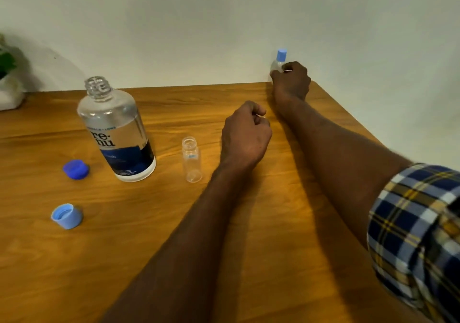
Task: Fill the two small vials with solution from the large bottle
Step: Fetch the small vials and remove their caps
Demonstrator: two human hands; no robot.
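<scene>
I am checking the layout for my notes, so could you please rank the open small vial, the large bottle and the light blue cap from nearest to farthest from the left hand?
From the left hand:
1. Uncapped small clear plastic vial, just to its left.
2. Large clear uncapped bottle, further left.
3. Light blue plastic cap, far left near the table's front.

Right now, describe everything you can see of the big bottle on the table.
The large bottle stands upright on the wooden table, left of the uncapped small vial. It looks like clear plastic with a round body, sloped shoulders and a threaded neck; its cap is off and the mouth is open. A label wraps the lower body, white lettering above a dark blue band. Clear liquid seems to fill much of it, though the level is hard to judge. Neither hand touches it; only the table does.
</scene>
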